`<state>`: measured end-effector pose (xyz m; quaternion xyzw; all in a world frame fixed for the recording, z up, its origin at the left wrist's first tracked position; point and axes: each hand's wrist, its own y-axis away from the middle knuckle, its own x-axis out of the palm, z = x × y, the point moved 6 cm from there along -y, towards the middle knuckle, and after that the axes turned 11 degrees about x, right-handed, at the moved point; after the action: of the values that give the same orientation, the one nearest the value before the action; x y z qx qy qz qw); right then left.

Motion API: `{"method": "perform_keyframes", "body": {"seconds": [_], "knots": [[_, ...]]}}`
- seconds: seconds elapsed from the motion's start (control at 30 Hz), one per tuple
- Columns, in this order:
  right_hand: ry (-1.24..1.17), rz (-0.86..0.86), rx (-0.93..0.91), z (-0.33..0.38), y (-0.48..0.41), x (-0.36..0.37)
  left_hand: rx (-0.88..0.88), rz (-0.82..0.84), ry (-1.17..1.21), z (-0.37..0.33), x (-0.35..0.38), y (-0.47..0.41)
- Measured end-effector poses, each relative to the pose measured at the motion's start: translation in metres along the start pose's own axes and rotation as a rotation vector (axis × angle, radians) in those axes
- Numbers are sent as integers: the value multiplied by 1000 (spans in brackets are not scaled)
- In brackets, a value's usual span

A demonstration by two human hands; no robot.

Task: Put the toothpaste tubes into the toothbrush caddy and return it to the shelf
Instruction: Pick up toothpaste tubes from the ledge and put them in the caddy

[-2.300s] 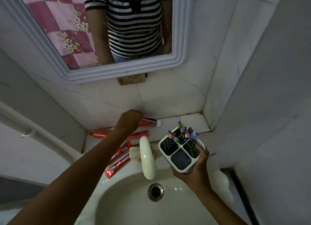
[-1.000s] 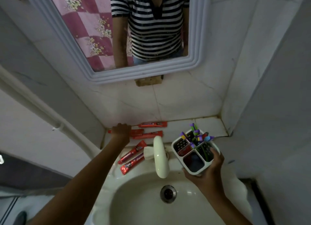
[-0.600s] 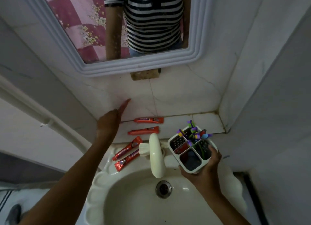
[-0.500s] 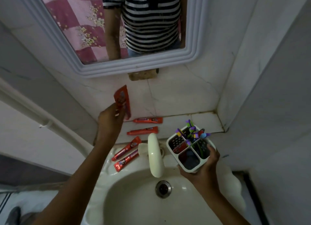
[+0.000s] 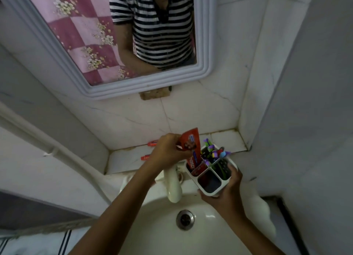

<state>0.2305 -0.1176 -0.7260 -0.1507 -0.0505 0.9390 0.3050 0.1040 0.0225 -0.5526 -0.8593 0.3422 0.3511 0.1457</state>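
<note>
Head camera, looking steeply down, sink [image 5: 156, 226] close

Four toothpaste tubes are showing — one [image 5: 191, 146] in the left hand's [image 5: 168, 153] grip, another [image 5: 198, 168] lying just below it. Two [image 5: 152, 143] [image 5: 145, 157] are peeking out behind that hand.

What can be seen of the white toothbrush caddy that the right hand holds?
The toothbrush caddy is a white, plastic-looking holder split into four compartments. The right hand holds it from below over the sink, slightly tilted. The back compartment holds toothbrushes with purple heads, and the near one looks empty. The left hand lowers a red toothpaste tube into the left compartment.
</note>
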Motion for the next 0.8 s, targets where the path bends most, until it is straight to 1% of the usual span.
{"method": "perform_keyframes", "body": {"seconds": [0.03, 0.1, 0.13, 0.2, 0.27, 0.3, 0.33, 0.37, 0.4, 0.47, 0.57, 0.63, 0.67, 0.73, 0.8], "knots": [[2, -6, -2, 0, 0, 0, -6, 59, 4, 3, -2, -4], [-5, -13, -10, 2, 1, 0, -44, 128, 114, 12, -14, -9], [-24, -16, -4, 3, 1, 0, -58, 133, 149, 20, -23, -11], [-53, -16, 12, 4, 1, -1, -80, 129, 134, 44, -40, -13], [-42, -16, 18, 1, 1, 0, -171, 80, 72, 87, -48, -15], [-30, -15, 19, -1, 1, 1, -234, 61, -37, 110, -48, -15], [-21, -15, 21, -3, 0, 2, -277, 65, -202, 130, -45, -15], [-17, -10, 25, -4, 0, 2, -297, 114, -368, 144, -37, -14], [-12, -2, 25, -5, 0, 3, -307, 168, -485, 155, -27, -12], [3, 11, 19, -8, 0, 4, -289, 227, -592, 163, -12, -9], [-8, 27, 33, -8, 1, 3, -162, 223, -653, 164, -3, -16], [-27, 32, 51, -6, 1, 3, -95, 286, -745, 166, -6, -25], [-27, 27, 55, -4, 1, 3, -96, 306, -783, 167, -8, -30], [-14, 21, 54, -3, 0, 2, -89, 276, -798, 158, -18, -36], [7, 13, 53, -6, 0, 2, -48, 139, -671, 135, -31, -37]]}}
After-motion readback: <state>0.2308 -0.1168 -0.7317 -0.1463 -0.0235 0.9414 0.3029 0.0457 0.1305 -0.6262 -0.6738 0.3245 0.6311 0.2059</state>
